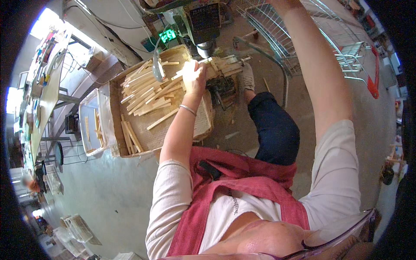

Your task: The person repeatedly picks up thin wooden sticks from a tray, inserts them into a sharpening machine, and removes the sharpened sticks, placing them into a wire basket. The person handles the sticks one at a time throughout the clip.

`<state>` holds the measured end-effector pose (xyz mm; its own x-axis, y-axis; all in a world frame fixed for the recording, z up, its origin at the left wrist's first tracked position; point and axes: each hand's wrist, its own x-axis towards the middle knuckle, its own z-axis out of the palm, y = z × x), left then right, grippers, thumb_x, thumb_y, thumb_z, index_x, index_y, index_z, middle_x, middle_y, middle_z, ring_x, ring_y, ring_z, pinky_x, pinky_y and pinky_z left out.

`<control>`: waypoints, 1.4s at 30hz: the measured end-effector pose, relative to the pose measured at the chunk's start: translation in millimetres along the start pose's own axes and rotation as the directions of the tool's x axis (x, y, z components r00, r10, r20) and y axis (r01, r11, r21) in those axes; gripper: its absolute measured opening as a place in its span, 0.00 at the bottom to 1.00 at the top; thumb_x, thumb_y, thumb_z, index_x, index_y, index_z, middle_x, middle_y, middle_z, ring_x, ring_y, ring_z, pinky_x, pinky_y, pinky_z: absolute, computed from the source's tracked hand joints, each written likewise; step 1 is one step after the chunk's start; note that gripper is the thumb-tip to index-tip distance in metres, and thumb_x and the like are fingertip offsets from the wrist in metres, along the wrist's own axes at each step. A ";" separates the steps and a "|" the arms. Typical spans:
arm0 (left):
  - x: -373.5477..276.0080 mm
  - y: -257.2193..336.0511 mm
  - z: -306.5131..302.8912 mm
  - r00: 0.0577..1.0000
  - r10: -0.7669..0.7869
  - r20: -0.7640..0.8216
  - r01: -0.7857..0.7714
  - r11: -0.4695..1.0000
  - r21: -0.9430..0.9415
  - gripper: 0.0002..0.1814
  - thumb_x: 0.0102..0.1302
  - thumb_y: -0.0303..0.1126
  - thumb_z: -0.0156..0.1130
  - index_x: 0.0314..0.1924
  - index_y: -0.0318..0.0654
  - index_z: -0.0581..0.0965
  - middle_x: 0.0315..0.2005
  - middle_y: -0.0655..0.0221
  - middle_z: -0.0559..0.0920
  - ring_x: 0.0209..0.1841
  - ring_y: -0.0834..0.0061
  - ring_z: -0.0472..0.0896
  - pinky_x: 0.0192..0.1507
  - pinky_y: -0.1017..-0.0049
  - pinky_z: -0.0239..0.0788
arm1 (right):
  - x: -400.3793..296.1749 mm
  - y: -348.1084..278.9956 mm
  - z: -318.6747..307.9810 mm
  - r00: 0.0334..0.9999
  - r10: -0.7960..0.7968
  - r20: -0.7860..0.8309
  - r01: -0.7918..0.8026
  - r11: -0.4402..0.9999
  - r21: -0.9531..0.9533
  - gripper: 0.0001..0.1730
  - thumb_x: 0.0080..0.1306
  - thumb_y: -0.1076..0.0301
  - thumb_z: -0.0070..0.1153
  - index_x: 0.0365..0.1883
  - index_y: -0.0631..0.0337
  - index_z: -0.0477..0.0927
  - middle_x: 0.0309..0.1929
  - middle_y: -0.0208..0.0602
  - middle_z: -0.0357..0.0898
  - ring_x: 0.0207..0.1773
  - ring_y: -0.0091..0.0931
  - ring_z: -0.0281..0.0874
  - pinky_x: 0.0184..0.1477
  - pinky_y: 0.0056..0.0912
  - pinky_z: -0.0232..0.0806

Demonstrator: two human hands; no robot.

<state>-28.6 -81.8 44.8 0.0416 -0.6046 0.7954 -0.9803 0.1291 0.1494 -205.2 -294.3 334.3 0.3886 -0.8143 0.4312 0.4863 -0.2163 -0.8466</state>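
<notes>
My left hand (pixel 194 77), with a bracelet at its wrist, is curled at the machine's work area, beside narrow wooden strips (pixel 177 75). Whether its fingers grip a strip is unclear. Just above it is the round metal lower part of a dark machine (pixel 205 48), probably a drill press. More wood pieces and a metal fixture (pixel 229 65) lie to the right of the hand. My right arm reaches up past the top edge, so the right hand is out of view. To the left, a cardboard box (pixel 117 130) holds many loose pale wooden strips (pixel 146 86).
A lamp head (pixel 158 70) hangs over the box, near a green lit display (pixel 167 35). A translucent plastic bin (pixel 82 130) with wood pieces stands left of the box. A wire shopping cart (pixel 352 60) stands at right, and a long cluttered table (pixel 48 94) at far left.
</notes>
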 end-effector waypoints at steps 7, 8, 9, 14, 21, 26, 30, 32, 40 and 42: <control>-3.9 -4.2 6.1 1.000 -0.010 -0.014 0.010 0.999 -0.036 0.07 0.51 0.25 0.65 0.26 0.43 0.73 0.26 0.65 0.69 0.33 0.59 0.71 0.33 0.61 0.63 | -44.9 -23.3 22.8 0.985 0.042 -0.168 -0.078 0.974 -0.214 0.15 0.74 0.63 0.49 0.32 0.60 0.83 0.23 0.30 0.77 0.22 0.22 0.77 0.24 0.25 0.71; -3.7 -3.2 7.4 1.000 -0.013 -0.014 0.012 0.999 -0.038 0.07 0.51 0.26 0.65 0.26 0.43 0.73 0.26 0.65 0.70 0.33 0.58 0.72 0.33 0.60 0.63 | -46.4 -22.7 21.5 0.982 0.027 -0.185 -0.068 0.974 -0.217 0.15 0.74 0.63 0.49 0.33 0.60 0.83 0.23 0.30 0.77 0.21 0.22 0.76 0.23 0.25 0.71; -2.3 -1.3 7.7 1.000 -0.014 -0.013 0.013 0.999 -0.040 0.07 0.51 0.26 0.65 0.26 0.43 0.73 0.26 0.65 0.70 0.33 0.58 0.72 0.33 0.60 0.63 | -46.1 -21.0 17.1 0.982 -0.002 -0.186 -0.044 0.969 -0.242 0.15 0.74 0.63 0.49 0.33 0.61 0.83 0.23 0.30 0.77 0.22 0.23 0.76 0.23 0.25 0.72; -2.5 -2.0 9.7 1.000 -0.016 0.011 0.016 1.000 -0.011 0.07 0.50 0.27 0.66 0.25 0.43 0.74 0.26 0.64 0.70 0.33 0.58 0.72 0.33 0.61 0.63 | -55.3 -18.8 16.2 0.959 0.016 -0.282 -0.075 0.976 -0.202 0.16 0.75 0.63 0.47 0.36 0.63 0.82 0.24 0.32 0.78 0.22 0.27 0.78 0.24 0.28 0.74; 1.5 1.7 6.5 1.000 -0.004 -0.020 0.003 0.999 -0.032 0.08 0.49 0.25 0.65 0.24 0.42 0.72 0.25 0.63 0.70 0.32 0.58 0.72 0.33 0.61 0.63 | -56.6 -4.7 3.8 0.906 -0.053 -0.420 -0.057 0.968 -0.244 0.17 0.76 0.62 0.45 0.39 0.66 0.81 0.27 0.40 0.81 0.24 0.30 0.81 0.24 0.34 0.76; -1.0 -0.8 7.4 1.000 -0.009 0.003 0.009 1.000 0.001 0.09 0.49 0.23 0.64 0.24 0.42 0.71 0.26 0.63 0.69 0.33 0.58 0.72 0.33 0.61 0.63 | -67.2 4.4 -2.6 0.888 -0.048 -0.457 -0.038 0.983 -0.177 0.16 0.75 0.63 0.48 0.38 0.68 0.81 0.32 0.44 0.85 0.27 0.31 0.84 0.25 0.35 0.77; -0.5 1.0 11.2 1.000 -0.021 -0.009 0.021 1.000 -0.006 0.08 0.49 0.24 0.64 0.24 0.42 0.71 0.26 0.63 0.70 0.33 0.58 0.72 0.33 0.61 0.63 | -82.4 13.9 -23.8 0.956 -0.118 -0.268 0.068 0.979 -0.191 0.15 0.76 0.64 0.49 0.40 0.69 0.81 0.32 0.43 0.85 0.28 0.32 0.85 0.26 0.33 0.77; -0.4 1.3 12.0 1.000 -0.026 -0.004 0.026 1.000 -0.001 0.08 0.49 0.24 0.64 0.24 0.42 0.72 0.26 0.63 0.70 0.33 0.58 0.72 0.33 0.61 0.63 | -85.2 21.9 -30.9 0.956 -0.123 -0.266 0.074 0.980 -0.186 0.16 0.76 0.64 0.48 0.42 0.69 0.80 0.33 0.43 0.86 0.28 0.32 0.85 0.26 0.32 0.77; -2.8 -1.3 13.2 1.000 -0.016 0.011 0.016 0.999 0.033 0.07 0.50 0.26 0.64 0.24 0.42 0.72 0.26 0.64 0.69 0.33 0.58 0.72 0.33 0.61 0.63 | -117.9 37.4 -37.4 0.941 -0.153 -0.301 0.066 0.957 -0.282 0.17 0.78 0.60 0.47 0.41 0.66 0.80 0.32 0.39 0.85 0.28 0.27 0.83 0.30 0.28 0.75; -2.9 -1.4 13.3 1.000 -0.013 0.002 0.013 1.000 0.025 0.07 0.50 0.26 0.64 0.24 0.42 0.72 0.26 0.64 0.70 0.33 0.58 0.72 0.33 0.61 0.64 | -127.4 37.9 -36.1 0.953 -0.145 -0.265 0.069 0.959 -0.275 0.18 0.79 0.58 0.46 0.40 0.64 0.80 0.31 0.38 0.85 0.28 0.26 0.82 0.31 0.27 0.74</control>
<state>-30.0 -90.7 34.5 0.0539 -0.6082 0.7920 -0.9843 0.1014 0.1448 -264.5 -218.2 236.0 0.0925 -0.8878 0.4508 0.2776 -0.4118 -0.8680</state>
